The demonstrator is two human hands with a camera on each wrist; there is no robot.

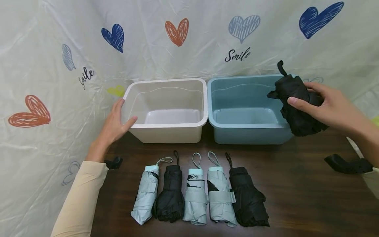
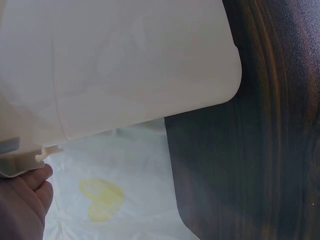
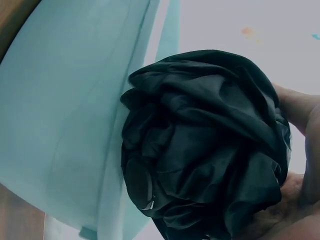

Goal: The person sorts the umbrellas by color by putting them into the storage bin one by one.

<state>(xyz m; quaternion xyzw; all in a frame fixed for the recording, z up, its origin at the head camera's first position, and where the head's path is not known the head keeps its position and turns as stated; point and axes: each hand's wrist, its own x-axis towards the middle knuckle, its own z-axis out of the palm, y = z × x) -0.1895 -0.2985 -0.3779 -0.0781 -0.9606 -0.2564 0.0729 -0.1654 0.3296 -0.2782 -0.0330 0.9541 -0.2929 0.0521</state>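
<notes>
My right hand [image 1: 328, 102] grips a folded black umbrella [image 1: 299, 105], held over the right end of the blue plastic bin [image 1: 251, 125]. Its wrist strap points up and away. In the right wrist view the bunched fabric end of the umbrella [image 3: 205, 145] fills the middle, beside the bin's wall. At the left end of the beige plastic bin [image 1: 168, 135], my left hand [image 1: 116, 121] holds the rim, thumb over the front edge. The left wrist view has the fingers [image 2: 42, 185] curled under the rim's lip. Nothing lies in the visible parts of either bin.
Several folded umbrellas lie in a row before the bins: a light blue one [image 1: 146, 194], a black one [image 1: 170, 194], two more light blue ones [image 1: 195, 197] and another black one [image 1: 248, 197]. A heart-printed white sheet [image 1: 142, 62] hangs behind the dark wooden table [image 1: 311, 197].
</notes>
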